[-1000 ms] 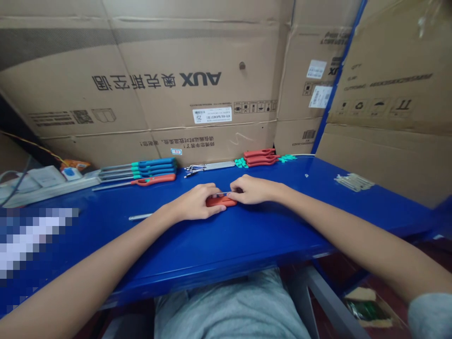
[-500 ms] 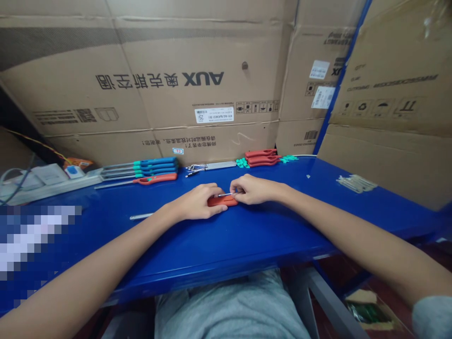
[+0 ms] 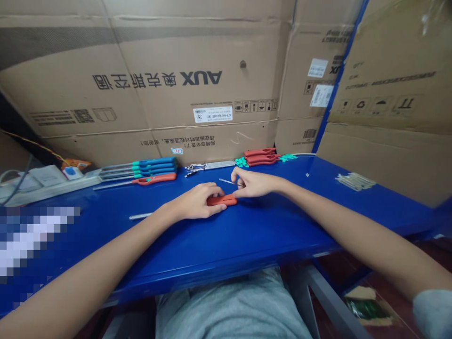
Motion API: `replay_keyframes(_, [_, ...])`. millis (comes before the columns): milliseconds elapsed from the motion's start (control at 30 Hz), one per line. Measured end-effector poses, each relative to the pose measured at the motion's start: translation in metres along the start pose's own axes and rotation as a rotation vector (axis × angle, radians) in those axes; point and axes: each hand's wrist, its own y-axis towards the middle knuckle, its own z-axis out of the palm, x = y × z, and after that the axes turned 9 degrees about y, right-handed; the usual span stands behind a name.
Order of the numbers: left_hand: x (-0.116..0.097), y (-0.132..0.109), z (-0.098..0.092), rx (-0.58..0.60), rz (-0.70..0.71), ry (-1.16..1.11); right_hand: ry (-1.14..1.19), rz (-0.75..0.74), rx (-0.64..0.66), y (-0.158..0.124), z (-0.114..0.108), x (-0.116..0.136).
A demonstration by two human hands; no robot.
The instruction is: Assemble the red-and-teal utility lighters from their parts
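Note:
My left hand (image 3: 198,201) is closed over an orange-red tool handle (image 3: 223,200) that lies on the blue table (image 3: 247,230). A metal shaft (image 3: 141,216) pokes out to the left from under that hand. My right hand (image 3: 254,182) sits just right of the handle and pinches a thin metal pin (image 3: 227,181), which points left above the table.
Along the back edge lie blue and orange-handled tools (image 3: 148,170), a bundle of metal rods (image 3: 211,166), and a stack of red handles with green caps (image 3: 263,157). Small pale parts (image 3: 354,181) lie at right. Cardboard boxes (image 3: 197,80) wall the back; white devices (image 3: 42,176) sit left.
My right hand has lifted away from the orange-red handle, drawing the thin metal pin up and back. My left hand has stayed on the handle.

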Motion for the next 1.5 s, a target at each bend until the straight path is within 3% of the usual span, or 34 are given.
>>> replay_keyframes(100, [0.0, 0.0, 0.001, -0.023, 0.007, -0.002, 0.386, -0.031, -0.022, 0.004, -0.008, -0.006])
replay_keyframes(233, [0.001, 0.0, 0.002, -0.007, -0.016, -0.019, 0.732, -0.055, -0.162, 0.006, -0.013, -0.001])
replay_keyframes(367, [0.004, -0.001, 0.004, -0.014, -0.013, -0.024, 1.018, -0.07, -0.148, 0.004, -0.012, 0.006])
replay_keyframes(633, [0.003, 0.0, 0.003, -0.007, -0.019, -0.027, 0.983, -0.009, -0.024, 0.005, -0.007, 0.006])
replay_keyframes(933, [0.0, 0.0, -0.001, -0.005, 0.0, -0.01, 0.578, -0.112, -0.254, 0.011, -0.005, 0.001])
replay_keyframes(1500, [0.0, 0.0, 0.0, -0.009, -0.004, -0.019, 0.493, -0.171, -0.273, 0.011, 0.001, -0.002])
